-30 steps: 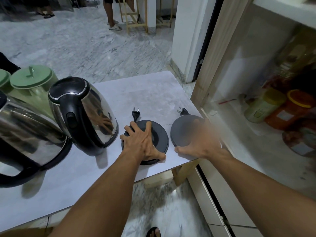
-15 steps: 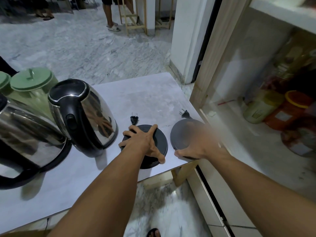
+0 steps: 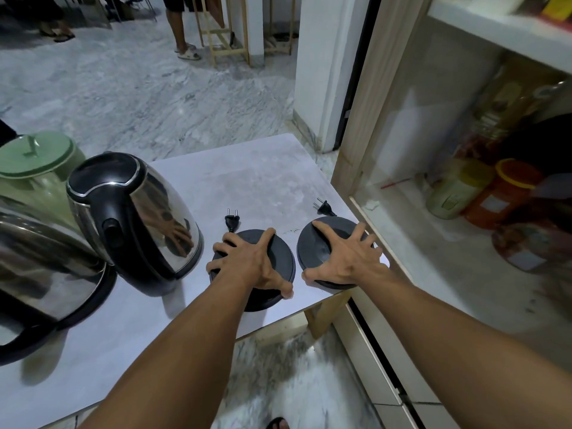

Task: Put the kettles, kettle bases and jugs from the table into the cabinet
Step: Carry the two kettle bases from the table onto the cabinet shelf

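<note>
While both lie on table (image 3: 253, 184) | left hand (image 3: 250, 261) grips left base (image 3: 283, 258) | right hand (image 3: 346, 258) grips right base (image 3: 318, 239)

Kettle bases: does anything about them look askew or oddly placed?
Yes. The left base sticks out past the table's near edge under the left hand. The right base, under the right hand, sits at the corner. Both plugs lie loose; nothing looks spilled or damaged.

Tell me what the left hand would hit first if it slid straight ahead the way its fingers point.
Probably the plug lying just beyond the left kettle base, which the left hand grips. Past it the table looks bare, though depth is hard to judge.
</note>
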